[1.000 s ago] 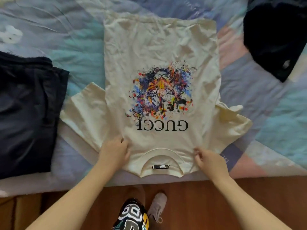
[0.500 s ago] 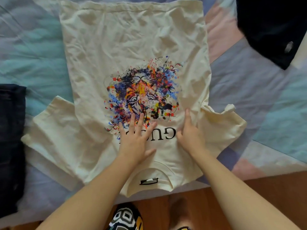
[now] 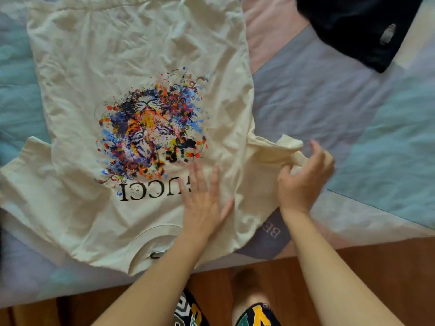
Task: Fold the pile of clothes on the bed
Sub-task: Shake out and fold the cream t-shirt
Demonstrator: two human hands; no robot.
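Observation:
A cream T-shirt (image 3: 122,62) with a colourful tiger print and black lettering lies spread flat on the bed, collar towards me. My left hand (image 3: 203,198) presses flat on the shirt's chest, fingers straight, just right of the lettering. My right hand (image 3: 303,177) grips the bunched right sleeve (image 3: 277,149) of the shirt, thumb under the fabric and fingers curled over it. The left sleeve (image 3: 26,175) lies flat at the far left.
A dark garment (image 3: 357,27) lies at the top right on the patchwork bedspread (image 3: 341,109). The bed's near edge runs along the bottom, with wooden floor (image 3: 376,274) and my legs below it.
Both hands moved right across the shirt. My left hand slid to the right of the lettering; my right hand left the chest and took hold of the right sleeve. The view shifted right.

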